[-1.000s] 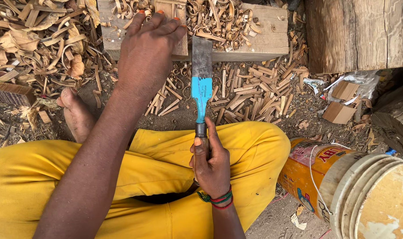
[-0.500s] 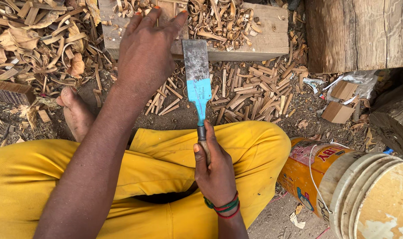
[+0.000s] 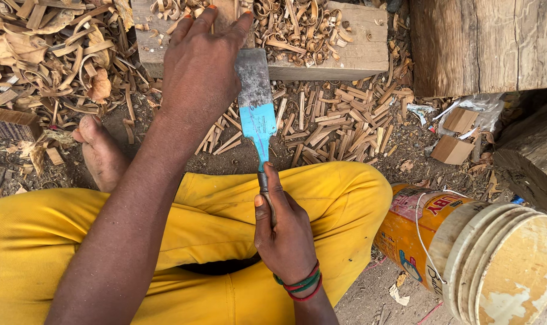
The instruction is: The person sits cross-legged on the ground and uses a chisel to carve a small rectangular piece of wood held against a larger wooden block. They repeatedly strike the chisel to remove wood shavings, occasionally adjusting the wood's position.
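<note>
Right hand (image 3: 285,232) is wrapped tight round the handle of the broad chisel (image 3: 256,108), blade pointing away over the yellow trousers (image 3: 321,198). Beyond it, the left hand (image 3: 201,66) lies spread, fingers curled over something on the wooden block (image 3: 357,57); what they hold is hidden. Looks like a paring step, so the edge needs lining up just clear of those fingers.

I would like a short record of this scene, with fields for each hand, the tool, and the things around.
left hand: left hand rests on the wooden block, beside the blade
right hand: right hand grips the handle of the chisel
tool: wide blade, partly blue, tip pointing to the block
on the block: curled wood shavings
ground: wood chips
clothing: yellow trousers
nearby: orange bucket lying on its side, at the person's right
</note>
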